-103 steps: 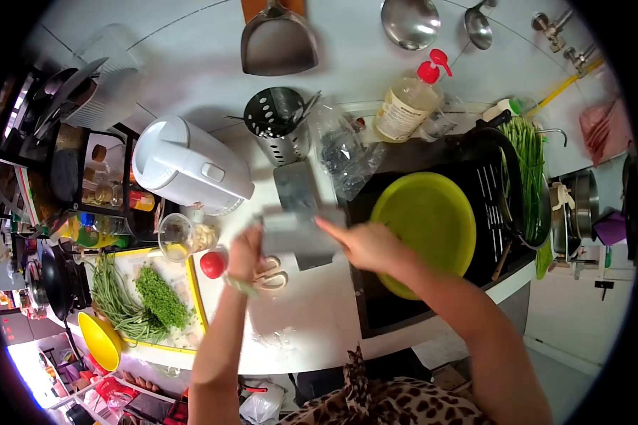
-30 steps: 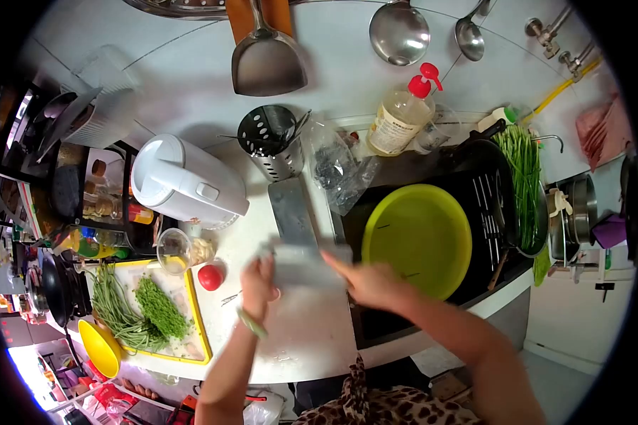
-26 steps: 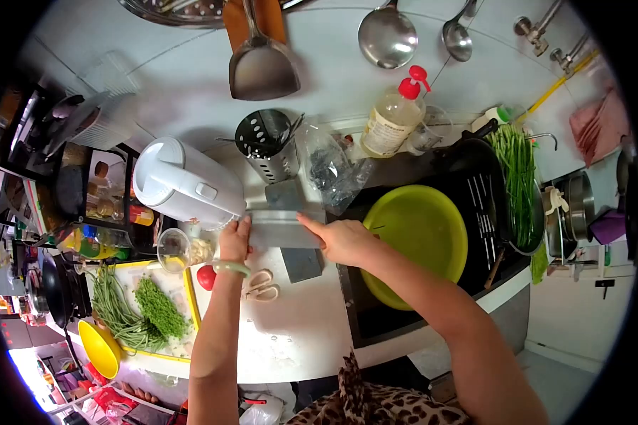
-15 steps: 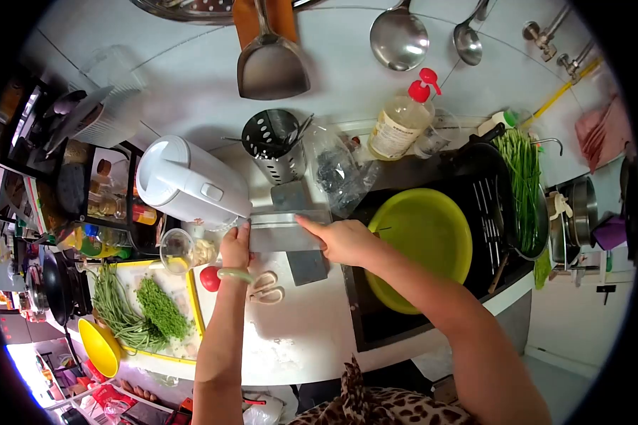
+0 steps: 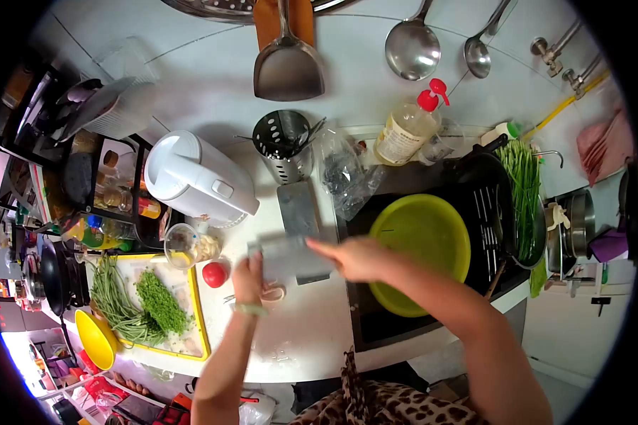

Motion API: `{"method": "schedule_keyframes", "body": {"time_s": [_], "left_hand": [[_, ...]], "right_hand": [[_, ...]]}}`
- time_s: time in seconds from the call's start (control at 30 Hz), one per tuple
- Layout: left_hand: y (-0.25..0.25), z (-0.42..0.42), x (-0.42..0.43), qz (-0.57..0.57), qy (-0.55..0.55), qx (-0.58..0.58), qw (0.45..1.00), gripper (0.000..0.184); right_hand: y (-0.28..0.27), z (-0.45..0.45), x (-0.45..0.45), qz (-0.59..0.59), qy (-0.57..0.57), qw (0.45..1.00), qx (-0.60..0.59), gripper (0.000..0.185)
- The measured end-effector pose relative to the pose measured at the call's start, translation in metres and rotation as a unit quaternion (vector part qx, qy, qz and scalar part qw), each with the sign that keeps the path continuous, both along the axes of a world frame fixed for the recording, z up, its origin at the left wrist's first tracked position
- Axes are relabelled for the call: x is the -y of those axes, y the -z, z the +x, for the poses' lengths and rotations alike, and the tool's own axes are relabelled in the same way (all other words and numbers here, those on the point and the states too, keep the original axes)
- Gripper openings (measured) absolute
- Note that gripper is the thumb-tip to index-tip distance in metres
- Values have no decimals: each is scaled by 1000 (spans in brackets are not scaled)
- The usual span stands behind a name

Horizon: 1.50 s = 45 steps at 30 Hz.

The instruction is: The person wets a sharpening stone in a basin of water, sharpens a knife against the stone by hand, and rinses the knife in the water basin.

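A cleaver [image 5: 287, 259] with a wide flat metal blade, blurred by motion, lies across a grey whetstone [image 5: 298, 207] on the white counter. My right hand [image 5: 361, 259] grips it at the right end, the index finger stretched along the blade; the handle is hidden in the fist. At the blade's left end, the fingers of my left hand [image 5: 247, 280] pinch it, smeared by motion. A pair of scissors [image 5: 273, 292] lies just beside that hand, partly covered by it. A red tomato [image 5: 215, 274] sits to the left.
A white electric kettle [image 5: 198, 177] and a perforated utensil holder [image 5: 283, 145] stand behind. To the right are a green basin [image 5: 420, 255] on the black stove and a pump bottle [image 5: 406, 133]. A yellow-edged board [image 5: 204, 322] carries cut green beans at left.
Both hands have drawn the cleaver toward me along the whetstone, so more of the stone's far end shows. The whole view has shifted slightly.
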<state>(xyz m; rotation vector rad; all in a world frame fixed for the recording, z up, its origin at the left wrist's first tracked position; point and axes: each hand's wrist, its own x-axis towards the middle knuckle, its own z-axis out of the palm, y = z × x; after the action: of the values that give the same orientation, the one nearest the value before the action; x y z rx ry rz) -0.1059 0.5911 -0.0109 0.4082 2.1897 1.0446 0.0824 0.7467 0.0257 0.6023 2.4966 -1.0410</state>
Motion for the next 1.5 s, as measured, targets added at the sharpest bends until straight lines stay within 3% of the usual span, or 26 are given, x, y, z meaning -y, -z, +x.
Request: {"method": "schedule_keyframes", "body": {"time_s": [0.1, 0.17, 0.23, 0.3, 0.4, 0.47, 0.5, 0.57, 0.63, 0.67, 0.7, 0.8, 0.83, 0.87, 0.9, 0.97, 1.0, 1.03, 1.07, 1.1, 1.17, 1.3, 1.4, 1.43, 1.47, 1.5], "left_hand": [[-20, 55, 41, -65, -59, 122, 989, 32], [-14, 47, 33, -1, -57, 84, 995, 32], [3, 5, 3, 46, -19, 9, 999, 32], [-1, -23, -29, 69, -71, 72, 992, 33], [2, 5, 4, 31, -41, 45, 998, 34], [-18, 48, 35, -49, -78, 97, 991, 31], [-21, 63, 44, 7, -126, 143, 982, 29], [-11, 54, 39, 9, -115, 110, 987, 29], [7, 11, 7, 80, -38, 13, 996, 33], [4, -11, -13, 81, 1, -41, 996, 36], [4, -25, -30, 59, -53, 24, 997, 37], [-5, 1, -2, 36, -45, 55, 997, 33], [1, 19, 20, 3, -50, 49, 998, 32], [-9, 44, 37, -8, -76, 79, 994, 32], [-18, 60, 47, -24, -103, 108, 989, 31], [-15, 45, 37, -12, -115, 97, 989, 31], [-12, 33, 24, 11, -121, 87, 989, 30], [8, 10, 13, 85, -61, -4, 995, 31], [-8, -3, -9, 64, -37, -20, 997, 37], [-6, -16, -22, 64, -65, 0, 996, 38], [-9, -9, -14, 70, -63, 24, 995, 37], [-6, 56, 52, -16, -96, 103, 990, 30], [-5, 39, 35, 1, -76, 43, 996, 28], [-6, 24, 16, 60, -64, 24, 996, 29], [-8, 3, -5, 118, -54, 8, 991, 31], [-7, -19, -20, 37, -53, 20, 998, 31]], "right_hand": [[-12, 40, 34, -66, -42, 994, 81, 74], [-7, 28, 25, -71, -47, 994, 72, 75], [-1, -6, -7, 11, -40, 998, 37, 73], [8, -29, -29, 30, -6, 997, -70, 71], [-2, -4, -7, 12, -26, 1000, -3, 71], [-10, 25, 19, -35, -47, 997, 43, 73], [-16, 35, 29, -60, -55, 996, 41, 75], [-15, 21, 17, -44, -78, 990, 108, 78], [9, -9, -15, 44, -73, 996, -4, 75], [4, -27, -29, 24, -38, 999, -9, 74], [16, -33, -36, 28, -26, 995, -91, 73], [4, -12, -13, 34, -52, 998, 25, 73], [1, 5, 0, -30, -56, 998, 17, 74], [-17, 14, 16, -30, -75, 990, 120, 76], [-5, 32, 26, -53, -68, 996, 35, 77], [-2, 16, 16, -35, -95, 990, 94, 77], [6, 5, 3, -6, -85, 996, 16, 76], [12, -13, -12, 38, -85, 996, -10, 76], [5, -32, -24, 37, -61, 997, 17, 75], [11, -38, -35, 48, -63, 995, -64, 74], [34, -31, -30, 46, -64, 993, -88, 74], [-4, 28, 26, -36, -86, 994, 64, 76], [-1, 5, 5, -15, -101, 991, 88, 74], [24, -8, -12, 18, -86, 996, -32, 71], [9, -27, -28, 45, -71, 995, -49, 70], [17, -38, -37, 42, -49, 994, -88, 70]]}}
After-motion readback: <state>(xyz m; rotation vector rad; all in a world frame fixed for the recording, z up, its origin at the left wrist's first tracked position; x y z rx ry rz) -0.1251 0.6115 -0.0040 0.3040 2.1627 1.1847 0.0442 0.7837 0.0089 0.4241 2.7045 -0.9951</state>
